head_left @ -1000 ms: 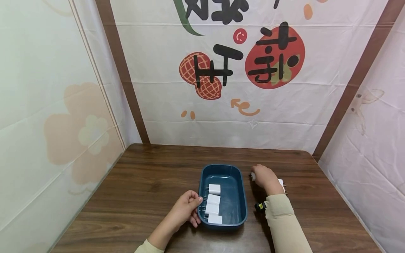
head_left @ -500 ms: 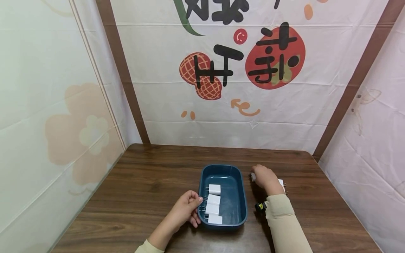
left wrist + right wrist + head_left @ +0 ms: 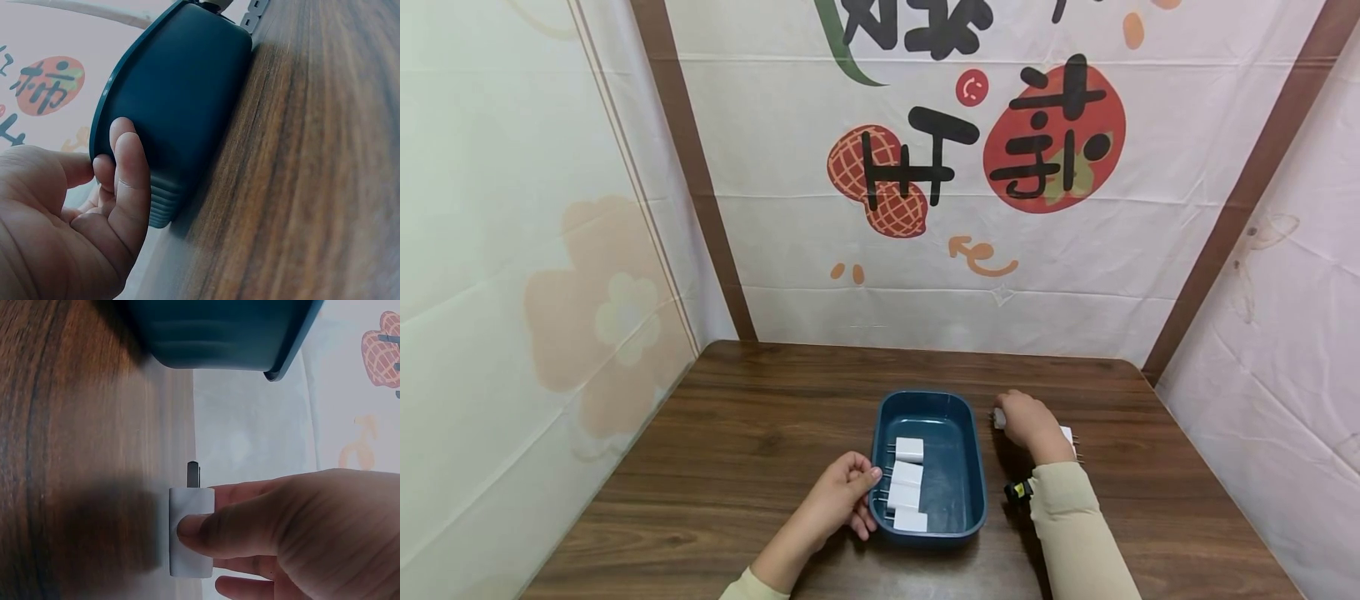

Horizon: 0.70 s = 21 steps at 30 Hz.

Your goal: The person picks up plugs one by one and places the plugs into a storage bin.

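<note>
My left hand (image 3: 838,496) pinches the left rim of a dark blue rectangular bin (image 3: 953,479), its thumb over the edge and fingers against the outer wall, as the left wrist view shows. Several white charger plugs (image 3: 909,450) lie in a column along the bin's left side, prongs pointing left. To the right of the bin, my right hand (image 3: 1030,423) holds another white charger plug (image 3: 192,565) between thumb and fingers, close over the table. Its metal prongs (image 3: 193,475) point toward the bin. In the head view the hand covers most of this plug.
More white charger plugs (image 3: 1067,435) sit on the wooden table (image 3: 760,417) behind my right wrist, prongs to the right, partly hidden. A small black device with a yellow mark (image 3: 1018,491) is at the right cuff. Printed white curtains (image 3: 820,317) enclose the table.
</note>
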Each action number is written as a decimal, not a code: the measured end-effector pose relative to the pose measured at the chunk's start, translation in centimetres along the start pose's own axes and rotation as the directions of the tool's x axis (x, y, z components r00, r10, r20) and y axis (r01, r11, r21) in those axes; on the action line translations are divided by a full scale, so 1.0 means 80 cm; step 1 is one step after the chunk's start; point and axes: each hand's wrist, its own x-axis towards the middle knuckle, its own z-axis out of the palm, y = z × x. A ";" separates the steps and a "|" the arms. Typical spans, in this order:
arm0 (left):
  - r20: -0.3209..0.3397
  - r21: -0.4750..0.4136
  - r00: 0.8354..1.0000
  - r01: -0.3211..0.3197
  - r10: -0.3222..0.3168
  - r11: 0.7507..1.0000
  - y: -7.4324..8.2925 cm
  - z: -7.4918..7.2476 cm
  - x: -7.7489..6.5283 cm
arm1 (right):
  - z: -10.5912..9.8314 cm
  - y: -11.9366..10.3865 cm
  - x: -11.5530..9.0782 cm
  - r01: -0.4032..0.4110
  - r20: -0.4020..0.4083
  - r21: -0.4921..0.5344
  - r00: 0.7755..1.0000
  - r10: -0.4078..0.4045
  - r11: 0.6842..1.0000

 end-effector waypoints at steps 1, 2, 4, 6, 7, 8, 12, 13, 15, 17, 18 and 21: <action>0.001 -0.001 1.000 -0.001 0.001 1.000 0.000 0.000 0.000 | 0.000 0.000 0.000 -0.002 0.002 0.001 1.000 0.002 1.000; 0.001 -0.001 1.000 0.000 0.000 1.000 0.001 0.000 0.000 | -0.001 -0.001 0.000 -0.006 0.006 0.003 1.000 0.006 1.000; 0.003 -0.002 1.000 0.002 -0.002 1.000 0.002 0.001 -0.001 | -0.003 -0.003 0.001 -0.012 0.013 0.003 1.000 0.012 1.000; 0.004 -0.002 1.000 -0.001 0.001 1.000 0.002 0.001 -0.001 | -0.005 -0.004 0.002 -0.011 0.010 0.003 1.000 0.011 1.000; 0.005 -0.003 1.000 -0.001 0.001 1.000 0.003 0.001 -0.001 | -0.006 -0.005 0.002 -0.010 0.006 0.003 1.000 0.010 1.000; 0.005 -0.003 1.000 -0.001 0.001 1.000 0.003 0.001 -0.001 | -0.006 -0.006 0.002 -0.008 0.003 0.003 1.000 0.008 1.000; 0.007 -0.003 1.000 -0.004 0.004 1.000 0.002 0.001 -0.001 | -0.007 -0.008 0.003 -0.004 -0.014 0.000 1.000 0.004 1.000; 0.007 -0.003 1.000 -0.004 0.004 1.000 0.002 0.000 -0.001 | -0.007 -0.008 0.003 -0.007 -0.014 0.000 1.000 0.007 1.000; 0.007 -0.004 1.000 -0.003 0.003 1.000 0.001 0.000 -0.001 | -0.008 -0.009 0.003 -0.011 -0.021 -0.002 1.000 0.011 1.000; 0.006 -0.006 1.000 -0.005 0.005 1.000 0.000 0.000 -0.001 | -0.009 -0.010 0.004 -0.005 -0.034 -0.008 0.999 0.004 1.000; 0.005 -0.006 1.000 -0.005 0.005 1.000 0.000 0.000 -0.001 | -0.009 -0.011 0.004 -0.001 -0.042 -0.011 0.999 0.000 1.000; 0.005 -0.007 1.000 -0.006 0.006 1.000 0.000 0.000 -0.001 | -0.013 -0.014 0.004 0.014 -0.071 -0.017 0.997 -0.015 1.000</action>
